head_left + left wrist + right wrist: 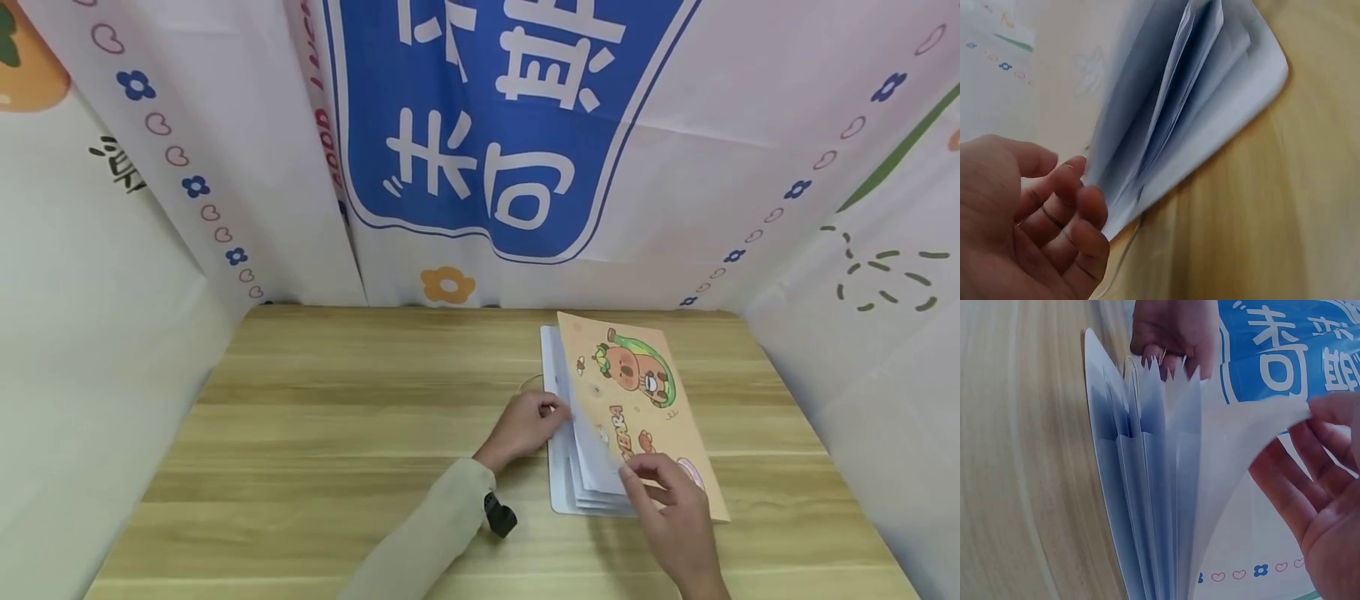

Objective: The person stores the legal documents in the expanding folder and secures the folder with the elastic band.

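Observation:
An accordion folder (675, 367) with a peach cover and a cartoon capybara lies on the right part of the table, its cover lifted at the left side. White pleated pockets (1147, 475) fan out beneath. My right hand (671, 517) pinches the cover's near edge between thumb and fingers, bending the cover up in the right wrist view. My left hand (528, 423) is at the folder's left edge, its curled fingers (1090, 209) at the lifted cover's edge. A thin cord (1124, 256) loops out beside the left hand.
The wood-grain table (315, 433) extends left of the folder. Printed cloth (675, 208) hangs behind it and along both sides, close to the table edges. A black strap piece (499, 514) sits at the left sleeve's cuff.

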Available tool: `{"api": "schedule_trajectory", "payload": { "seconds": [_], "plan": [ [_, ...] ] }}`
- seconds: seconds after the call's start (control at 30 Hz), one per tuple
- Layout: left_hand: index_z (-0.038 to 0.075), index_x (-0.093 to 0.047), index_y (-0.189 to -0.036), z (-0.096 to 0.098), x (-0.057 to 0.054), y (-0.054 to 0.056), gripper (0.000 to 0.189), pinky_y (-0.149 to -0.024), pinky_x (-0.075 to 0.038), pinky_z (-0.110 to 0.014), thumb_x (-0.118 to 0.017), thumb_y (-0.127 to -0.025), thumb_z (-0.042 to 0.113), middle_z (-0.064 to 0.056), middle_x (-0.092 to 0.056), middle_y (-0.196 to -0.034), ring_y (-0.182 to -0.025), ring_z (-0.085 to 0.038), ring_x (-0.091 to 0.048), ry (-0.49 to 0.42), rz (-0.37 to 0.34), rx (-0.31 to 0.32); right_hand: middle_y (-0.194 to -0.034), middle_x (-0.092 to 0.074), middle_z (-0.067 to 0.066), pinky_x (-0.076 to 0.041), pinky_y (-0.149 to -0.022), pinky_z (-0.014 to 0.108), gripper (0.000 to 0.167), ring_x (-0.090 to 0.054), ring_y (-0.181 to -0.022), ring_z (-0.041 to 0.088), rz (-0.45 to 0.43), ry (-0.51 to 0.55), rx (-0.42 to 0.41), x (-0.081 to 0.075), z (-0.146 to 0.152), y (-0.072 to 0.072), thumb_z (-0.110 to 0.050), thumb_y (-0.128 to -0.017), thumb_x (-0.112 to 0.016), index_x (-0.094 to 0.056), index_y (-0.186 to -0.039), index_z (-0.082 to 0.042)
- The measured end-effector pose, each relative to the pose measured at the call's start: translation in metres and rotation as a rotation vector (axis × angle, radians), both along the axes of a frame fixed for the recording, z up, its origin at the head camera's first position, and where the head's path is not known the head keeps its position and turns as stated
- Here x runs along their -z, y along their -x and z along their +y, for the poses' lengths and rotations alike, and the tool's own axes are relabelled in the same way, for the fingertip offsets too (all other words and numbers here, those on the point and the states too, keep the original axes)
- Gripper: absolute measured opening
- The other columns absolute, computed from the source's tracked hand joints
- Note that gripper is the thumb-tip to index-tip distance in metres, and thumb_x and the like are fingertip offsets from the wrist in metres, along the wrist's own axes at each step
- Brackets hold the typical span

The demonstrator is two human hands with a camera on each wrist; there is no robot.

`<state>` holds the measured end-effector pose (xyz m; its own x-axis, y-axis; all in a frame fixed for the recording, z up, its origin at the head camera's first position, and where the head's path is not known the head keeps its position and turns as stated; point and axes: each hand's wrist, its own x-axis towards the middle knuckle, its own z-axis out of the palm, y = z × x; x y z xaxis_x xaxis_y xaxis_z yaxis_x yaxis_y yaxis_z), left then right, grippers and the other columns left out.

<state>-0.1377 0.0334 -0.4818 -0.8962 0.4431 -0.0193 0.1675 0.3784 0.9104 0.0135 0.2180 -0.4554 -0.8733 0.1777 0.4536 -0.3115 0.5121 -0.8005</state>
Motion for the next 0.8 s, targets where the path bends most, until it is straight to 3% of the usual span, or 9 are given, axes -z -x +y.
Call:
{"api": "schedule_trajectory", "payload": {
  "seconds": [0.1,0.3,0.37,0.47,0.6,0.8],
  "plan": [
    [0.013,-0.078,-0.101,-0.01,-0.004,0.002,0.017,-0.054,-0.042,-0.024,-0.065,-0.101,0.024,0.006,-0.061,-0.073,-0.059,-0.008,-0.05,0.17,0.171,-0.005,-0.094,-0.07,0.001,-0.059,-0.071,0.023,0.023,-0.068,-0.087,0.009,0.009,-0.119,-0.095,0.002,0.001,0.003,0.007,-0.09,-0.074,-0.068,-0.097,-0.014],
    [0.008,-0.073,-0.115,-0.028,-0.006,0.008,0.024,-0.064,-0.053,-0.031,-0.066,-0.1,0.024,-0.006,-0.066,-0.104,-0.081,-0.018,-0.061,0.568,0.509,-0.016,-0.097,-0.068,-0.012,-0.058,-0.069,0.023,0.026,-0.069,-0.085,0.008,0.004,-0.259,-0.148,0.0,0.0,0.008,0.001,-0.088,-0.078,-0.067,-0.097,-0.021],
    [0.004,-0.071,-0.12,-0.033,-0.003,0.012,0.029,-0.067,-0.053,-0.034,-0.066,-0.099,0.024,-0.01,-0.064,-0.107,-0.085,-0.021,-0.06,0.65,0.569,-0.019,-0.097,-0.068,-0.014,-0.058,-0.07,0.022,0.028,-0.068,-0.085,0.008,0.026,-0.306,-0.173,0.0,0.0,0.011,0.0,-0.085,-0.081,-0.068,-0.098,-0.022],
    [-0.003,-0.068,-0.12,-0.038,-0.001,0.015,0.034,-0.068,-0.051,-0.035,-0.066,-0.099,0.024,-0.014,-0.06,-0.105,-0.084,-0.023,-0.055,0.698,0.578,-0.007,-0.098,-0.068,-0.013,-0.058,-0.071,0.025,0.029,-0.067,-0.087,0.008,0.061,-0.369,-0.218,0.0,0.001,0.014,-0.003,-0.083,-0.084,-0.068,-0.1,-0.02],
    [-0.006,-0.065,-0.123,-0.042,-0.003,0.016,0.04,-0.07,-0.048,-0.034,-0.067,-0.098,0.025,-0.013,-0.054,-0.103,-0.083,-0.022,-0.049,0.698,0.489,0.032,-0.1,-0.069,-0.011,-0.059,-0.07,0.031,0.027,-0.068,-0.088,0.01,0.04,-0.41,-0.267,-0.001,0.001,0.016,-0.008,-0.082,-0.086,-0.068,-0.102,-0.017],
    [-0.003,-0.063,-0.125,-0.045,0.001,0.019,0.042,-0.074,-0.043,-0.033,-0.067,-0.098,0.028,-0.008,-0.046,-0.1,-0.084,-0.02,-0.043,0.722,0.433,0.072,-0.109,-0.071,-0.008,-0.058,-0.079,0.037,0.026,-0.069,-0.098,0.014,0.015,-0.521,-0.221,-0.008,0.009,0.029,-0.013,-0.088,-0.082,-0.07,-0.112,-0.014]
  ]
}}
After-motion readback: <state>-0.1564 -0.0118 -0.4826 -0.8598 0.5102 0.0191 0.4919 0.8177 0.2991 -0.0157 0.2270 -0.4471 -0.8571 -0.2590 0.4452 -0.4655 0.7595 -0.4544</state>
